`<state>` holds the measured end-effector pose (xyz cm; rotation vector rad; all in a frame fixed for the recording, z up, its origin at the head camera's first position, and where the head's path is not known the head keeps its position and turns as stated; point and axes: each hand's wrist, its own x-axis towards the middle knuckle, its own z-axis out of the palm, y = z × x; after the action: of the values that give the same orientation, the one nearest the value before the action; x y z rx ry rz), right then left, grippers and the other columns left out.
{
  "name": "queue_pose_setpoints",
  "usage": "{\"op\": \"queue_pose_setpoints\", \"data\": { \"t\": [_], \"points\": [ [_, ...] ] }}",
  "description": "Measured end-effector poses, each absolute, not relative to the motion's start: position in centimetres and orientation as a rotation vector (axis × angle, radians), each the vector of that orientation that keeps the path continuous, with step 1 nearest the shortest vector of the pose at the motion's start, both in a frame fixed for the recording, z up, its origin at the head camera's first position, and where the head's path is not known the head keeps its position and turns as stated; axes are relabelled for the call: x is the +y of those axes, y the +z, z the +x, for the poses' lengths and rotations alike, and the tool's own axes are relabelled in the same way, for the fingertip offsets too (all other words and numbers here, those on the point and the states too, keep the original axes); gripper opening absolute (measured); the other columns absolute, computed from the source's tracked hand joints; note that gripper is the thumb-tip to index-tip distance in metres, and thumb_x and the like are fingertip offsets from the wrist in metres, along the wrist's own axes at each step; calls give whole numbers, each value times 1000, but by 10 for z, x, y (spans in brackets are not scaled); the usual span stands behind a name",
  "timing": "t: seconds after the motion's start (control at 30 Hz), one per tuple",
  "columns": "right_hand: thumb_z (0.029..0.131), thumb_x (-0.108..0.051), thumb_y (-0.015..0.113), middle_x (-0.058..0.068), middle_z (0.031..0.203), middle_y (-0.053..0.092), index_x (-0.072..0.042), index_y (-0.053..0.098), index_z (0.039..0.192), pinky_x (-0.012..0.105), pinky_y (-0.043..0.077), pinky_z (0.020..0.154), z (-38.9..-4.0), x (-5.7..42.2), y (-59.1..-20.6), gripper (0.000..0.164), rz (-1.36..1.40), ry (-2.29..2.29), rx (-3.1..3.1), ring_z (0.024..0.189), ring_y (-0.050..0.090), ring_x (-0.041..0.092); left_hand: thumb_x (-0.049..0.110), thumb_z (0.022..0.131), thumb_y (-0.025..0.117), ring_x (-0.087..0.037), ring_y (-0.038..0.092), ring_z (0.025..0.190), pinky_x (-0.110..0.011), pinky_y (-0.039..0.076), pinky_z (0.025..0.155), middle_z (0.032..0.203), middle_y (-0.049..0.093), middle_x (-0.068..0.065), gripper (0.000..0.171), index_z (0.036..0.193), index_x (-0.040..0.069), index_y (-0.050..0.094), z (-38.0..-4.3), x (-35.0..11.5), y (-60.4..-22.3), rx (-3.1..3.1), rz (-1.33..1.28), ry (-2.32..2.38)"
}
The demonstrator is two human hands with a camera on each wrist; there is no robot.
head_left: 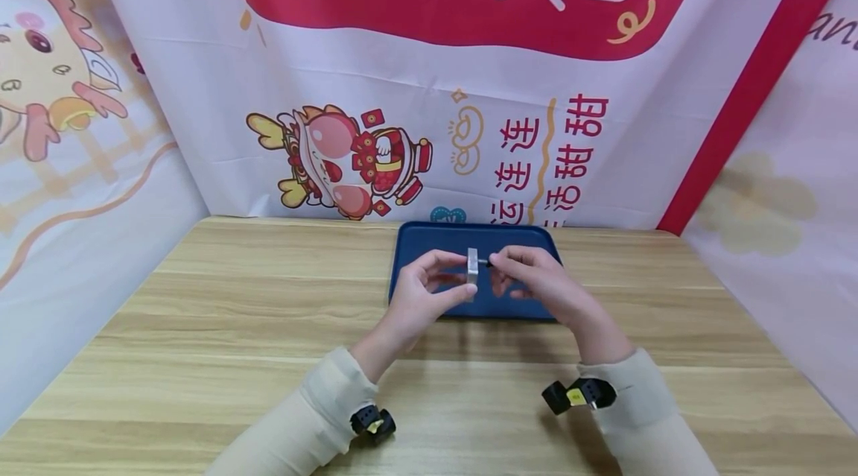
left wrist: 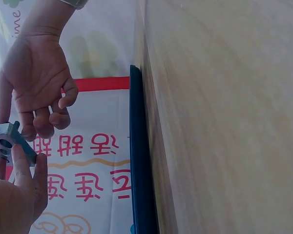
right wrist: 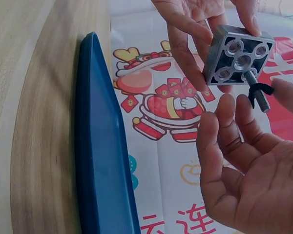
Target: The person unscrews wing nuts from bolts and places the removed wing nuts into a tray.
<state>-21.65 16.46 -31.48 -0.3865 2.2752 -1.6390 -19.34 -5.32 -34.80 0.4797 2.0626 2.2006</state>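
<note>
My left hand (head_left: 421,296) grips a square silver metal block (head_left: 472,267) by its edges, between thumb and fingers, above the blue tray. In the right wrist view the face of the block (right wrist: 240,59) has several round holes, and a threaded bolt (right wrist: 262,101) sticks out of a lower one. A black wing-shaped piece (right wrist: 259,89) sits around the bolt. My right hand (head_left: 532,275) pinches this black piece between thumb and index finger, its other fingers loosely curled. In the left wrist view the bolt is hidden behind the block (left wrist: 15,141).
The blue tray (head_left: 410,238) lies at the back of the wooden table (head_left: 268,312), below both hands. Close behind it hangs a printed white and red cloth (head_left: 402,74). Each sleeve carries a black wrist camera, the right one (head_left: 579,395) over the table.
</note>
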Motion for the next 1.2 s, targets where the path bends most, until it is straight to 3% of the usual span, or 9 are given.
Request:
{"op": "queue_pose_setpoints", "data": {
  "t": [0.2,0.57,0.7,0.93,1.03,1.2],
  "points": [
    [99,-29,61,3,86,66,-6,60,102,33,52,79,-217,167,-317,23,-525,-1610,2355,89,61,20,8,89,74,-21,66,108,-34,61,86,127,68,-9,35,121,9,63,-193,-53,-348,2061,496,2216],
    [95,-14,66,6,93,64,0,61,108,30,55,83,-216,167,-317,19,-591,-1621,2410,85,60,21,5,88,73,-21,66,108,-34,60,86,127,68,-9,34,121,8,62,-194,-52,-348,2039,482,2221],
    [101,-27,59,8,93,65,-2,62,107,31,52,81,-217,170,-315,26,-527,-1601,2461,88,61,21,6,88,73,-21,66,108,-34,60,86,127,68,-9,33,120,8,63,-194,-52,-348,2046,490,2222],
    [101,-63,33,2,82,65,-9,62,87,34,49,81,-216,165,-312,63,-217,-1599,2371,86,62,20,8,88,74,-21,66,108,-33,60,86,127,68,-9,35,121,8,63,-193,-53,-348,2068,495,2210],
    [100,-67,29,0,77,65,-12,61,77,36,49,82,-216,161,-313,67,-190,-1598,2297,83,62,19,8,88,74,-21,66,108,-32,60,86,126,68,-9,34,120,9,63,-193,-53,-348,2066,492,2212],
    [103,-60,32,-1,72,63,-13,57,66,37,48,82,-215,159,-316,64,-190,-1621,2245,81,63,19,7,88,74,-21,66,108,-32,60,85,126,68,-9,34,121,9,63,-193,-53,-348,2055,502,2207]
  ]
}}
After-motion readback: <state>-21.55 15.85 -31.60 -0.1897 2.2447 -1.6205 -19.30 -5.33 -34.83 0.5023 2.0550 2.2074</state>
